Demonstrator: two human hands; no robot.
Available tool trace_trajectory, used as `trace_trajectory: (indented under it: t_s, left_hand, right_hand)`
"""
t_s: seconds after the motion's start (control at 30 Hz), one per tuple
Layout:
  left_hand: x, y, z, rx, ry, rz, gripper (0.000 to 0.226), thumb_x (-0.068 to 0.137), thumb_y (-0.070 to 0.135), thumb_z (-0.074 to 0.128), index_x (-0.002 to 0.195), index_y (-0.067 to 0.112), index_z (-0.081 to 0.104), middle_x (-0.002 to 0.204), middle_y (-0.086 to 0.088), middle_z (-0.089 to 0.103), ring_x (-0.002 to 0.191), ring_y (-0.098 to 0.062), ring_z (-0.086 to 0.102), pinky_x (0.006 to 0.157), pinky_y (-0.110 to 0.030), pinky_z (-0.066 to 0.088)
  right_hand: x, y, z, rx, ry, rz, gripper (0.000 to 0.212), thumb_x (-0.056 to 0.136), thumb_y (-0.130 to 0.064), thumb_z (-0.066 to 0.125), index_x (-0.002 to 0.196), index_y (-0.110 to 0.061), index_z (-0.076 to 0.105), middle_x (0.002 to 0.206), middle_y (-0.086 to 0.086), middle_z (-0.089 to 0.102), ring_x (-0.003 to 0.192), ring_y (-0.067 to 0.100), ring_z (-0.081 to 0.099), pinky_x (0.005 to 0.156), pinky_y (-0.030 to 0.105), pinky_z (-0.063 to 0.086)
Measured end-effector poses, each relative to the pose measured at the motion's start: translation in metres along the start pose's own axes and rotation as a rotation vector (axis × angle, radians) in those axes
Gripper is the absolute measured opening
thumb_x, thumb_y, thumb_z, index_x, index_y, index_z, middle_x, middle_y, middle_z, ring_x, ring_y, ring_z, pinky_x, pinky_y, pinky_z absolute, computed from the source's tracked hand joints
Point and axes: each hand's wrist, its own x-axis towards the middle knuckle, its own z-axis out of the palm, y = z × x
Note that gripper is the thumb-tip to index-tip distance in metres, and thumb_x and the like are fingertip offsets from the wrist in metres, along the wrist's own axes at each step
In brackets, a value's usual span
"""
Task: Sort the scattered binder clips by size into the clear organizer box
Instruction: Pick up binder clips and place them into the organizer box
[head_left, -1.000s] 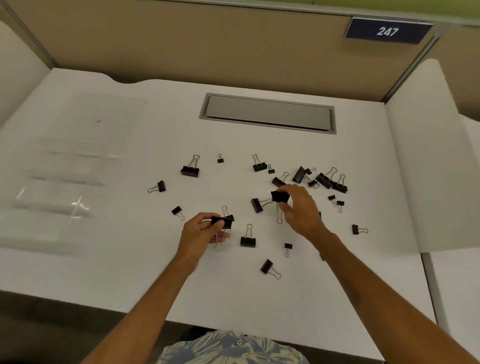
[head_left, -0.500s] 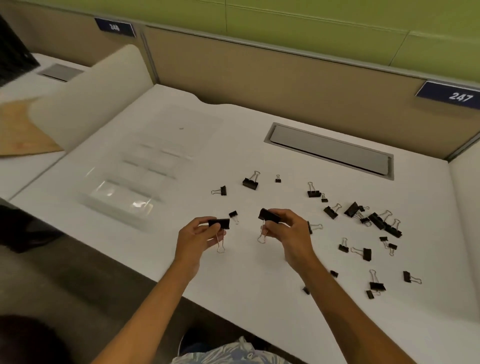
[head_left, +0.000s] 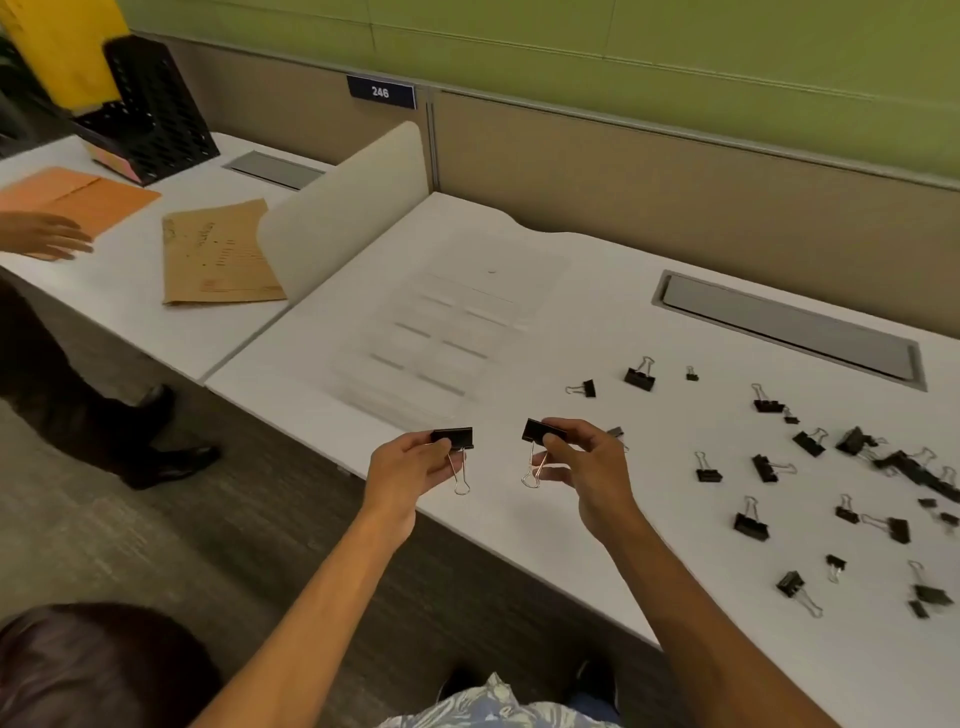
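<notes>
A large black binder clip (head_left: 453, 438) was held pinched between thumb and fingers of the left hand (head_left: 410, 467), its wire handles hanging downward. A second large binder clip (head_left: 540, 431) was gripped in the same way by the right hand (head_left: 587, 467), handles likewise hanging. Both hands were raised above the near edge of the white desk (head_left: 571, 519), the two clips near each other but apart.

The clear organizer box (head_left: 447, 332) was seen lying on the desk beyond the hands and slightly to the left, blurred; its compartment dividers were faintly visible, and its contents could not be made out. The remaining scattered binder clips (head_left: 750, 525), of mixed sizes, were spread over the desk to the right of the hands, the densest group (head_left: 904, 462) toward the far right. A grey cable hatch (head_left: 789, 327) was set into the desk behind them.

On the neighbouring desk, to the left beyond a white divider (head_left: 343, 218), a brown envelope (head_left: 218, 254) and an orange folder (head_left: 78, 197) were noted, with another person's hand (head_left: 41, 234) on the orange folder.
</notes>
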Motion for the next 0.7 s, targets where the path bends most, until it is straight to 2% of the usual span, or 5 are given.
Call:
trace_trajectory:
  t_s: [0.2, 0.4, 0.57, 0.7]
  left_hand:
    - [0.011, 0.029, -0.036, 0.037, -0.001, 0.025, 0.021, 0.089, -0.001, 0.066, 0.110, -0.001, 0.067, 0.095, -0.018, 0.075, 0.087, -0.030, 0.074, 0.074, -0.028, 0.061]
    - [0.041, 0.049, -0.055, 0.003, 0.033, 0.043, 0.028, 0.088, -0.008, 0.062, 0.113, 0.006, 0.065, 0.097, -0.024, 0.072, 0.084, -0.033, 0.074, 0.079, -0.038, 0.061]
    - [0.083, 0.074, -0.065, 0.043, 0.039, 0.080, 0.022, 0.086, -0.012, 0.062, 0.106, -0.003, 0.066, 0.091, -0.025, 0.073, 0.077, -0.031, 0.074, 0.075, -0.036, 0.062]
    - [0.131, 0.098, -0.070, 0.081, 0.033, 0.106, 0.019, 0.084, -0.010, 0.067, 0.103, -0.007, 0.065, 0.092, -0.025, 0.073, 0.076, -0.035, 0.073, 0.073, -0.036, 0.061]
  right_hand:
    - [-0.001, 0.000, 0.058, -0.038, 0.003, -0.042, 0.019, 0.092, -0.001, 0.063, 0.109, -0.007, 0.070, 0.098, 0.015, 0.072, 0.073, 0.034, 0.072, 0.066, 0.040, 0.061]
    - [0.027, 0.000, 0.100, -0.034, -0.018, -0.045, 0.020, 0.092, 0.001, 0.063, 0.110, -0.005, 0.070, 0.097, 0.016, 0.073, 0.077, 0.035, 0.072, 0.069, 0.043, 0.062]
    - [0.069, -0.003, 0.130, -0.001, -0.046, -0.037, 0.019, 0.088, 0.002, 0.068, 0.106, -0.003, 0.071, 0.095, 0.019, 0.073, 0.071, 0.035, 0.070, 0.064, 0.039, 0.059]
    - [0.113, -0.006, 0.152, 0.000, -0.019, -0.046, 0.017, 0.086, 0.002, 0.069, 0.102, -0.003, 0.071, 0.095, 0.018, 0.072, 0.072, 0.040, 0.071, 0.066, 0.042, 0.061]
